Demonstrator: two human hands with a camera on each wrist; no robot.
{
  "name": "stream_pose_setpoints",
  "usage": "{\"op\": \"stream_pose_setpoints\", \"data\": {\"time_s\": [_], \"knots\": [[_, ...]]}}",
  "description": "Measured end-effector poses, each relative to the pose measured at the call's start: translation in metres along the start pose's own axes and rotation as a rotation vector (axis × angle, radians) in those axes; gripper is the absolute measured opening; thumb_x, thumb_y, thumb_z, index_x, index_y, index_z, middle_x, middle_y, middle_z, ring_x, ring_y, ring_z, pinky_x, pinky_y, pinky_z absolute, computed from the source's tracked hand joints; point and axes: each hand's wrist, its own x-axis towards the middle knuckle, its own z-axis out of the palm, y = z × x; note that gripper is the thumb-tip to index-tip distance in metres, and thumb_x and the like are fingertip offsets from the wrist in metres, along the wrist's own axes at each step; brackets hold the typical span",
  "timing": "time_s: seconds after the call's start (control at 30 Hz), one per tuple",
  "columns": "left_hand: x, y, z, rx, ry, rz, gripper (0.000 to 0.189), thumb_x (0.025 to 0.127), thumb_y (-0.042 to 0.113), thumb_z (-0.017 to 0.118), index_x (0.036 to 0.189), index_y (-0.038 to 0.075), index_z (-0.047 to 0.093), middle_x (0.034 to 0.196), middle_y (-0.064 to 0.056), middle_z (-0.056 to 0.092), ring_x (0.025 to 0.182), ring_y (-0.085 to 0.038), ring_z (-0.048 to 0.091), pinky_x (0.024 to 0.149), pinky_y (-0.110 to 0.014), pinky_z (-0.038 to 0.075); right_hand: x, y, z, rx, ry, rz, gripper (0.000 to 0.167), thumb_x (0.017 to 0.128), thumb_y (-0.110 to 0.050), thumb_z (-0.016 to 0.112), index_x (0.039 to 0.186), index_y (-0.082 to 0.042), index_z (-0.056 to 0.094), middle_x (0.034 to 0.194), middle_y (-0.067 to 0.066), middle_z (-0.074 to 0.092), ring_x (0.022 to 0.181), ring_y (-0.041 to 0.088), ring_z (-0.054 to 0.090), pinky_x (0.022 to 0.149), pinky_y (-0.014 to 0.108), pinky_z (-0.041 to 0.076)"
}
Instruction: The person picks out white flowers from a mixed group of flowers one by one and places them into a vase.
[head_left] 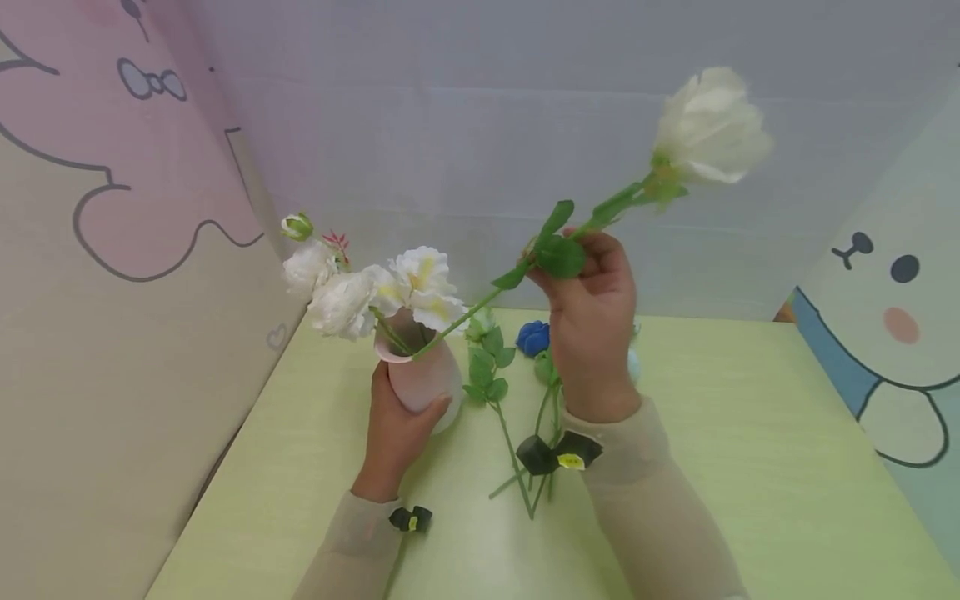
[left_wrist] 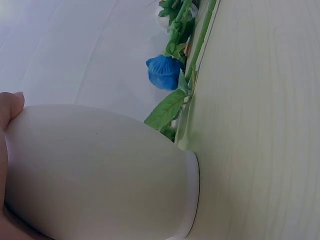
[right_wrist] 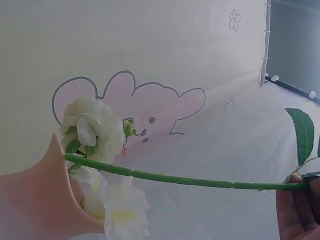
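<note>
My left hand (head_left: 401, 433) grips a pale pink vase (head_left: 427, 387) round its body. Its flared mouth tilts a little left, and its base meets the table in the left wrist view. White flowers (head_left: 345, 304) stand in the vase and lean left over its rim. With thumb and fingers, my right hand (head_left: 592, 308) pinches the leafy green stem of a large white rose (head_left: 712, 129). The bloom points up to the right. At the other end, the cut tip of the stem (right_wrist: 180, 179) is at the vase's rim; whether it touches is unclear.
On the pale yellow table (head_left: 720, 450) lie several loose stems. Among them are a leafy green stem (head_left: 487, 367) and a blue flower (head_left: 533, 338), partly behind my right arm. Walls with cartoon animals stand left and right, and a plain pale wall (head_left: 450, 150) at the back.
</note>
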Motion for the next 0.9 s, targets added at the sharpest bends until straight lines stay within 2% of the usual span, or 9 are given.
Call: {"op": "stream_pose_setpoints", "data": {"time_s": [0.2,0.3,0.4,0.6,0.9], "knots": [[0.001,-0.002,0.002,0.001,-0.003,0.005,0.104,0.077,0.022,0.092,0.158,0.014,0.028,0.143,-0.009,0.045,0.121,-0.03,0.05,0.1,-0.052,0.04,0.0,0.004,0.002,-0.031,0.043,-0.009,0.036,0.089,0.025,0.058,0.11,-0.004,0.061,0.105,0.014,0.067,0.099,0.028,0.068,0.086,0.042,0.058],[0.001,-0.002,0.002,0.004,-0.003,0.002,0.104,0.076,0.022,0.092,0.158,0.014,0.028,0.144,-0.009,0.044,0.122,-0.03,0.05,0.1,-0.053,0.039,-0.004,0.01,0.002,-0.094,0.045,-0.005,0.039,0.087,0.027,0.059,0.108,-0.006,0.062,0.108,0.012,0.065,0.102,0.026,0.067,0.087,0.042,0.058],[0.001,-0.002,0.001,0.009,-0.002,0.006,0.105,0.076,0.022,0.092,0.158,0.014,0.027,0.144,-0.009,0.044,0.123,-0.03,0.049,0.101,-0.053,0.039,-0.01,0.017,0.002,-0.13,0.013,-0.023,0.037,0.089,0.024,0.059,0.107,-0.009,0.063,0.108,0.01,0.065,0.101,0.023,0.066,0.087,0.042,0.058],[0.001,-0.001,0.0,0.008,-0.002,0.012,0.105,0.077,0.021,0.092,0.158,0.012,0.027,0.144,-0.01,0.044,0.124,-0.031,0.049,0.101,-0.054,0.039,-0.016,0.031,0.001,-0.134,-0.1,-0.082,0.039,0.091,0.022,0.059,0.107,-0.013,0.066,0.105,0.007,0.067,0.097,0.021,0.067,0.086,0.043,0.058],[0.002,0.001,0.001,0.026,0.006,0.011,0.104,0.076,0.023,0.091,0.157,0.01,0.028,0.143,-0.012,0.045,0.122,-0.032,0.049,0.1,-0.053,0.039,-0.021,0.052,-0.004,-0.125,-0.219,-0.097,0.048,0.092,0.023,0.057,0.109,-0.02,0.07,0.108,0.003,0.068,0.1,0.019,0.067,0.089,0.047,0.056]]}}
